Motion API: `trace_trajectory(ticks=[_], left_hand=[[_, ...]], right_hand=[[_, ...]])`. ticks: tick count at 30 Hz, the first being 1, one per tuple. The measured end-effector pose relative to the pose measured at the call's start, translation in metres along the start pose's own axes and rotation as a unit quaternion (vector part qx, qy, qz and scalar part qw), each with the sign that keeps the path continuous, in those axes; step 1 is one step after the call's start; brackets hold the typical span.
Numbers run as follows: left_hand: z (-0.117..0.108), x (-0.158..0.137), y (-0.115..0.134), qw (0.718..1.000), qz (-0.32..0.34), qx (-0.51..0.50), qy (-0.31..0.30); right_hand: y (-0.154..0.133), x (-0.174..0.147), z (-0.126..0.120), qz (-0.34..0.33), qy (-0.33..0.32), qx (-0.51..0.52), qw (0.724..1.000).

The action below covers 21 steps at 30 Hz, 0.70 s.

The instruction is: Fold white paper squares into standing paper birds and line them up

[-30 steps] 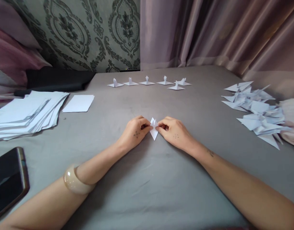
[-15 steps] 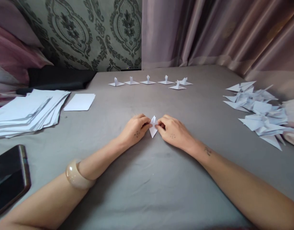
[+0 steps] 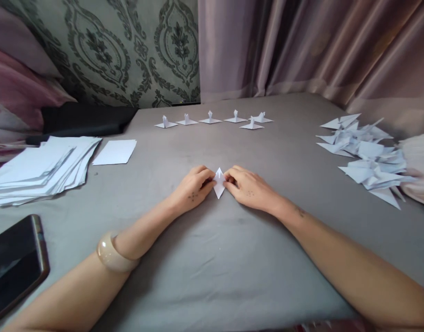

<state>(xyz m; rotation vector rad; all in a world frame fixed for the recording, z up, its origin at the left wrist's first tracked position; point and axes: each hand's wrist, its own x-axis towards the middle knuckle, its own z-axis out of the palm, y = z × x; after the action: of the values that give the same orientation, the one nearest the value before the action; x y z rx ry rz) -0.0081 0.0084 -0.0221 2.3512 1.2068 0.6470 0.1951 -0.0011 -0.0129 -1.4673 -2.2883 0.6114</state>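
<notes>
A small piece of white folded paper (image 3: 219, 183), diamond-shaped with a point toward me, is between my two hands at the middle of the grey cloth surface (image 3: 212, 276). My left hand (image 3: 194, 188) pinches its left edge between thumb and fingers. On the opposite edge, my right hand (image 3: 248, 188) grips it the same way, fingers curled. A slit or fold line runs down the paper's upper half. The fingertips hide its side corners.
Several folded paper figures (image 3: 209, 118) stand in a row at the back. More folded paper (image 3: 367, 157) is heaped at the right. A stack of white paper (image 3: 42, 166), a separate paper square (image 3: 115, 152) and a phone (image 3: 18, 267) lie at the left.
The view has tilted and shifted slightly. Both hands keep hold of the folded paper, which now looks flatter and wider, with my right fingers nearer its edge.
</notes>
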Motion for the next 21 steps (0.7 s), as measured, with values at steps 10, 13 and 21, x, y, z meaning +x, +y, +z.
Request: trace_trajectory(ticks=[10,13,21], left_hand=[[-0.008,-0.007,0.006,0.99,-0.078,-0.094,0.069],[-0.007,-0.006,0.004,0.988,-0.086,-0.103,0.074],[-0.007,-0.007,0.003,0.988,-0.093,-0.098,0.069]], right_hand=[[0.015,-0.001,0.002,0.123,0.116,0.333,0.928],[0.015,-0.001,0.004,0.116,0.12,0.321,0.932],[0.014,-0.001,0.006,0.089,0.131,0.287,0.945]])
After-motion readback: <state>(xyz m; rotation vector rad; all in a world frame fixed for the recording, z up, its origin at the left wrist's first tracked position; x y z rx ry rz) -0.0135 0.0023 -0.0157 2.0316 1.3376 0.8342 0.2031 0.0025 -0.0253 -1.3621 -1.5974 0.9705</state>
